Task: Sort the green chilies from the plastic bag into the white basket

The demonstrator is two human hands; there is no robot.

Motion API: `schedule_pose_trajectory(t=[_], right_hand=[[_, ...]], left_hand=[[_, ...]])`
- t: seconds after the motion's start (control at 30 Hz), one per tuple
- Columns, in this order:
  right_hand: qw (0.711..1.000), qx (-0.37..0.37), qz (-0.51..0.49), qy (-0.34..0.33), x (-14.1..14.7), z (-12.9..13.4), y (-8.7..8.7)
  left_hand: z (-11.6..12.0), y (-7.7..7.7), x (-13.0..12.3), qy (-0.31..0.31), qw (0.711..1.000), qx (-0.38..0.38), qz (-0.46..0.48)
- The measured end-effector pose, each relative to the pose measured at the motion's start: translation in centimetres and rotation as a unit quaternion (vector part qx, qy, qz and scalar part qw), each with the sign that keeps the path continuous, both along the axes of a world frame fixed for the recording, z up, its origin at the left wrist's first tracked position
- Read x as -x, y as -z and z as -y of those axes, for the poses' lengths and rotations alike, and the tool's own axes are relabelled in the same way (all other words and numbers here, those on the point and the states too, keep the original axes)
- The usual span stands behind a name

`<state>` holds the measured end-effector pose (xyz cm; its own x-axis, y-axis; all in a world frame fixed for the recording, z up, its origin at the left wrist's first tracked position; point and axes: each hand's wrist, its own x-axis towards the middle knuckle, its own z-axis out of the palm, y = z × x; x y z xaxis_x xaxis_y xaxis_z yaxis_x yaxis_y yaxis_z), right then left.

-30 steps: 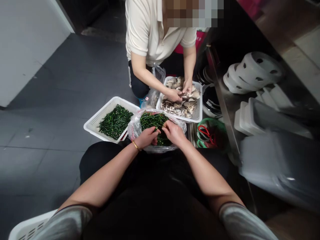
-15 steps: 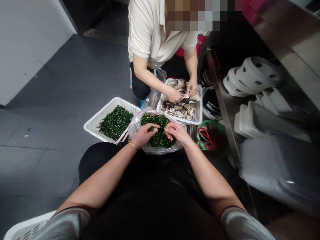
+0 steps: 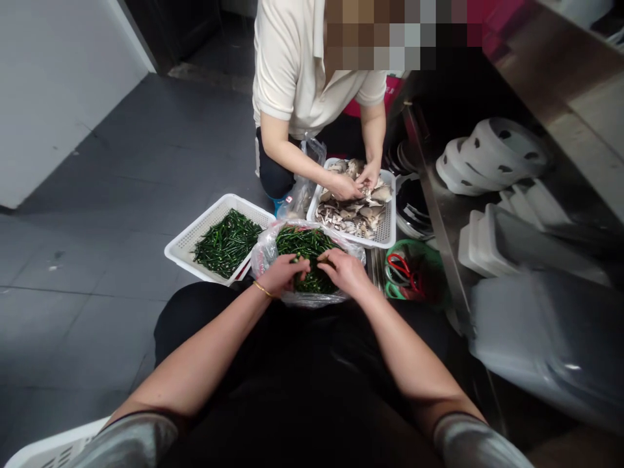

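Observation:
My left hand (image 3: 286, 273) is closed around a few green stems, their cut ends showing by the thumb. Just right of it, my right hand (image 3: 344, 272) has thumb and fingertips drawn together; whatever is in them is too small to make out. Both hands are over a clear plastic bag (image 3: 264, 252) with its mouth spread wide. Long thin green vegetable stems (image 3: 303, 242) fill the bag. To its left, shorter pieces of green stem (image 3: 227, 246) lie in a white perforated basket (image 3: 178, 251).
Opposite me a person (image 3: 287, 71) in a cream shirt works with both hands over mushrooms (image 3: 348, 218) in another white basket (image 3: 392, 221). Red-handled scissors (image 3: 400, 265) sit in a green basket (image 3: 390, 289). A metal shelf with white containers (image 3: 492, 244) runs along the right.
My left hand has curled in more tightly, and my right hand has moved slightly lower. The other person's hands have shifted a little over the mushrooms.

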<state>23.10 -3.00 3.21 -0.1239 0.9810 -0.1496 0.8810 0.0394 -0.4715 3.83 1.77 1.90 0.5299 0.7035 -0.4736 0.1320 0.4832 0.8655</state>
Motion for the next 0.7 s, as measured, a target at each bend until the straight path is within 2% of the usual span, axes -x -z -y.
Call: schedule_pose_trajectory(t=[0.07,0.1,0.23,0.3,0.37,0.43,0.5,0.6,0.7], right_hand=[[0.988,0.111,0.099,-0.028,-1.2,-1.4,-0.7],[0.981,0.140,0.129,-0.026,-1.5,-2.3,-0.8],[0.977,0.105,0.174,0.066,0.0,-7.0,0.5],[0.969,0.138,0.184,0.088,1.3,-8.8,1.6],[0.966,0.163,0.185,0.084,1.9,-9.4,2.1],[0.970,0.151,0.179,0.071,1.5,-8.6,1.9],[0.980,0.124,0.149,0.043,0.8,-6.5,1.0],[0.995,0.077,0.061,-0.029,0.9,-2.6,-0.4],[0.989,0.029,0.012,-0.141,2.6,0.3,-0.9]], left_hand=[[-0.9,-0.5,0.7,-0.052,0.994,0.058,0.074],[-1.5,-0.7,1.1,-0.066,0.989,0.068,0.110],[-2.8,-1.5,2.2,-0.093,0.976,0.068,0.187],[-3.0,-1.6,2.5,-0.103,0.972,0.072,0.198],[-3.0,-1.5,2.5,-0.106,0.971,0.090,0.194],[-2.8,-1.1,2.5,-0.103,0.976,0.112,0.158],[-2.4,-0.6,2.1,-0.098,0.981,0.130,0.105],[-1.2,0.3,0.9,-0.067,0.985,0.153,0.053],[-0.1,0.7,-0.2,-0.046,0.986,0.149,0.050]])
